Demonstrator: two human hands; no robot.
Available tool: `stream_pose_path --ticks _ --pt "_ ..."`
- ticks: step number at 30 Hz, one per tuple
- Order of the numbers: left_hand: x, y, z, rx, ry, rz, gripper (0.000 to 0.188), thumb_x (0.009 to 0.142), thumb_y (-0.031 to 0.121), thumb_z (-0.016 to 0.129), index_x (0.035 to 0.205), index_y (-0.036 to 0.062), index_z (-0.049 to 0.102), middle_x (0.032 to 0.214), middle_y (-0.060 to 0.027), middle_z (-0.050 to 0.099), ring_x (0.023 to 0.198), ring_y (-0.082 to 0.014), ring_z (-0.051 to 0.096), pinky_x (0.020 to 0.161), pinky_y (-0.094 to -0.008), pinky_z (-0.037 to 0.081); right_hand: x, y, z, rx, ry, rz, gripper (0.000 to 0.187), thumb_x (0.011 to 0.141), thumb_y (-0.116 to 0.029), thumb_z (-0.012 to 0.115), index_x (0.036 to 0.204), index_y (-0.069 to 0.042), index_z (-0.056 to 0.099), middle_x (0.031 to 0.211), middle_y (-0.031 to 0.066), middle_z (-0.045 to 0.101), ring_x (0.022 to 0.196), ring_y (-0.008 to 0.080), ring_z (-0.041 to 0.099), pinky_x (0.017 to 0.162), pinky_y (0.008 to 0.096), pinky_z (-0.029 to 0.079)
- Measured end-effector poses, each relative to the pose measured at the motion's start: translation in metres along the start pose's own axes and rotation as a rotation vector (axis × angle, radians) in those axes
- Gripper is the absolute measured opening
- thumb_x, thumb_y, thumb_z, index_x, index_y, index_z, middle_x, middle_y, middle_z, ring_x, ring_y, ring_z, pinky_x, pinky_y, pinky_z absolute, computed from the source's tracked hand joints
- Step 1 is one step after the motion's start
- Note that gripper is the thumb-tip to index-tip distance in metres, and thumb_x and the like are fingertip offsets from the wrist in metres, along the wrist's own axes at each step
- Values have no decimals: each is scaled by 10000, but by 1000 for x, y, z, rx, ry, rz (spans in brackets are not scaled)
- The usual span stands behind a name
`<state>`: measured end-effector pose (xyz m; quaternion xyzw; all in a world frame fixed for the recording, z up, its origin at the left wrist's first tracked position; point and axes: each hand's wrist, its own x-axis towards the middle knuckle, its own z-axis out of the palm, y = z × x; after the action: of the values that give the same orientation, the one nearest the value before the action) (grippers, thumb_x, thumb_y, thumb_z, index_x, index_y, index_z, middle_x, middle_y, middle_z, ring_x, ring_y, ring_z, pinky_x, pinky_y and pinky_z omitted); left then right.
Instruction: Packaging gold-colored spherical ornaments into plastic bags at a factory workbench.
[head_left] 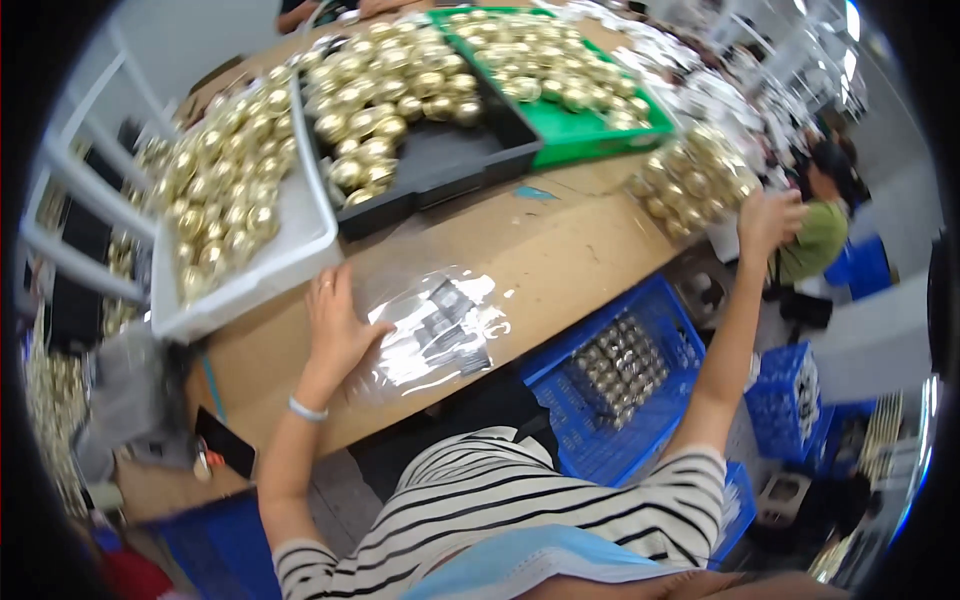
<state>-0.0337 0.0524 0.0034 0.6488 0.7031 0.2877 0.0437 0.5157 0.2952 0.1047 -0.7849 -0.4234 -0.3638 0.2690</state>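
My left hand (338,322) rests on the table with its thumb spread from the fingers, at the left edge of a flat clear plastic bag (425,345). A dark printed patch shows on the bag. Far out to the right, my right hand (768,228) grips the corner of a clear pack of gold balls (692,188). The pack is at the table's right side, near the green tray (600,145). Its balls sit close together under shiny plastic; my fingertips are partly blurred.
A white tray (255,285) and a black tray (450,170), both with gold balls, stand along the table (560,235). Below its front edge a blue crate (640,430) holds another ball pack (620,368). A person in green (815,235) sits at the right.
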Motion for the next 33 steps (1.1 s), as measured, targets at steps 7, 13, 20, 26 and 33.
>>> stream_pose_path --ticks 7,13,20,26,33 --pt "13 -7 -18 -387 -105 84 96 912 55 683 978 7 633 787 -108 620 657 -198 600 615 -337 492 -270 -161 -150 1207 -718 -845 687 815 -211 837 1358 40 499 1267 244 578 1121 385 570 1013 446 452" --pt "15 -9 -65 -303 48 -37 116 1006 106 576 957 9 619 647 -56 595 526 -125 559 501 -296 450 -282 -200 -185 1428 -212 -820 401 830 30 732 1211 29 609 1044 164 630 904 279 634 842 353 508" --pt "-19 29 -76 96 128 378 83 922 142 638 964 71 646 874 -86 701 642 -273 668 600 -405 530 -220 -178 -165 1803 -1945 -623 190 964 -95 676 1125 -4 632 1169 96 643 1001 174 617 905 320 510" --pt "-59 21 -1 241 -183 440 578 914 324 667 1391 19 551 1466 -188 538 1397 -381 465 1085 -529 434 -282 -153 -135 1387 -1942 -1291 281 1021 -302 608 1177 -129 766 1507 125 507 1068 212 649 945 349 499" --pt "-70 5 38 195 -355 246 881 932 552 573 1569 8 301 1654 -202 241 1530 -406 200 1183 -641 179 -264 -148 -147 893 -1534 -766 317 967 -156 626 1216 41 620 1322 238 565 1173 334 563 1017 465 431"
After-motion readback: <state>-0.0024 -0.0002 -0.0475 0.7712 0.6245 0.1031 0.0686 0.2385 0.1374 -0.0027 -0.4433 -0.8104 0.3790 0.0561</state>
